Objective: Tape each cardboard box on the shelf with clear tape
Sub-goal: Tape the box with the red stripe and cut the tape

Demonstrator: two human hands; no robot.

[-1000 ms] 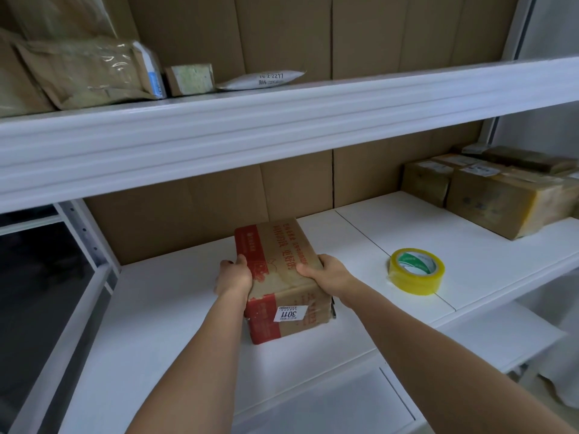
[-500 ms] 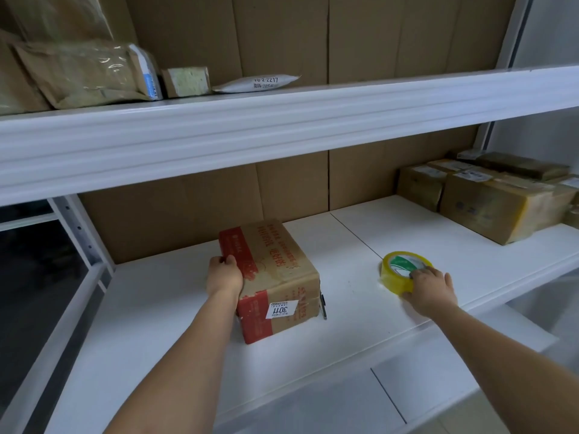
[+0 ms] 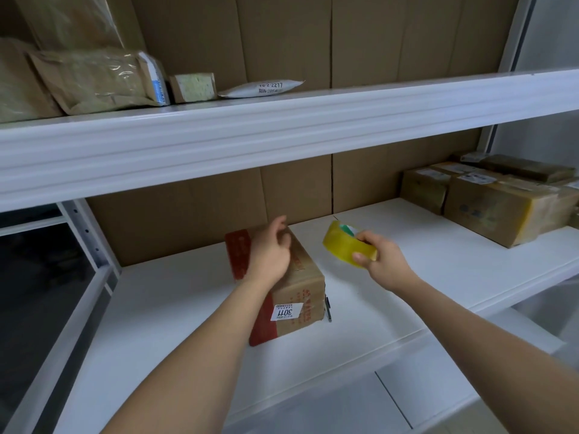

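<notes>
Sitting on the white shelf [image 3: 175, 308] toward its left half, near the front edge: a cardboard box [image 3: 297, 286] with red bands and a white label reading 3011. Lying open between it and the stacked boxes [image 3: 488, 208] far right: bare shelf board. Resting over the box top: the left hand [image 3: 269, 252], fingers loosely curled, gripping nothing. Hovering just right of the box, off the shelf: a yellowish tape roll [image 3: 347, 245], pinched by the right hand [image 3: 382, 261].
</notes>
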